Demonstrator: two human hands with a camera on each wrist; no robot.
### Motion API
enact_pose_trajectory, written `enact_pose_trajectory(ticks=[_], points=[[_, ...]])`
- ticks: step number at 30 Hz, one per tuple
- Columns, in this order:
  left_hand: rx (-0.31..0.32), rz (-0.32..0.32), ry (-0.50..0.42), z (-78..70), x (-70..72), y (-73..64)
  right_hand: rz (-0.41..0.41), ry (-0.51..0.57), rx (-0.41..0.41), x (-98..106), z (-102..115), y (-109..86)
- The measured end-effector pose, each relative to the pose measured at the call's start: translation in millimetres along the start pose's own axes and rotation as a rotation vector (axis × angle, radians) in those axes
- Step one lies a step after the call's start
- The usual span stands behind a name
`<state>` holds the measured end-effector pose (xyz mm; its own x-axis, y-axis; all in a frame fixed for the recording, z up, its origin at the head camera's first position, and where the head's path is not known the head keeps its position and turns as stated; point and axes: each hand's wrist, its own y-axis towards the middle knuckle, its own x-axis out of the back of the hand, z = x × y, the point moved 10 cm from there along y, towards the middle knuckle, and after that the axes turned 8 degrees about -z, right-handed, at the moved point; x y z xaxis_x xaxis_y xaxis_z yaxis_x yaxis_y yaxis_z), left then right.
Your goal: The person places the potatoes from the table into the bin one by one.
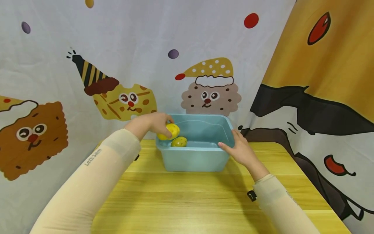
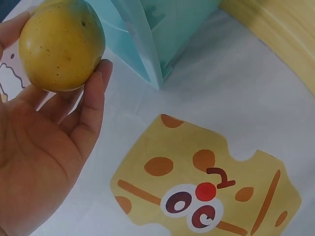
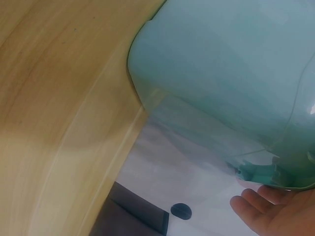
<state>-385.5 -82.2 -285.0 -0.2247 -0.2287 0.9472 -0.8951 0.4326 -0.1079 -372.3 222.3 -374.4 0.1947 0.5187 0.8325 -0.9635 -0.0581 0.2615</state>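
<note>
My left hand point(image 1: 155, 123) grips a yellow potato point(image 1: 173, 130) with dark specks, over the left rim of a light blue plastic bin point(image 1: 195, 161). In the left wrist view, my fingers point(image 2: 93, 98) curl round the potato point(image 2: 61, 46), with the palm facing the camera. Inside the bin, at its left end, lies a second, greener-yellow potato point(image 1: 179, 141). At the bin's front right corner, my right hand point(image 1: 240, 150) holds the rim, thumb over the front edge. The right wrist view has that hand's fingers point(image 3: 251, 206) against the bin's outer side.
The bin stands on a wooden table point(image 1: 187, 198), close to its back edge. Behind hangs a pale cloth point(image 1: 140, 39) printed with cartoon snacks, and a yellow printed cloth point(image 1: 292, 58) hangs to the right.
</note>
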Motion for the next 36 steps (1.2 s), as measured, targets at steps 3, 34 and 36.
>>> enact_pose_trajectory(ticks=[3,34,36], points=[[-0.005,0.004,0.008,-0.3,-0.5,-0.5,0.000,0.000,0.000,0.1,0.0,-0.2],[-0.024,-0.005,0.008,0.8,-5.4,-1.7,-0.017,-0.006,0.019,-0.1,1.4,1.1],[-0.028,-0.004,0.000,-0.3,-5.7,-2.2,-0.018,-0.005,0.020,-0.2,1.2,1.1]])
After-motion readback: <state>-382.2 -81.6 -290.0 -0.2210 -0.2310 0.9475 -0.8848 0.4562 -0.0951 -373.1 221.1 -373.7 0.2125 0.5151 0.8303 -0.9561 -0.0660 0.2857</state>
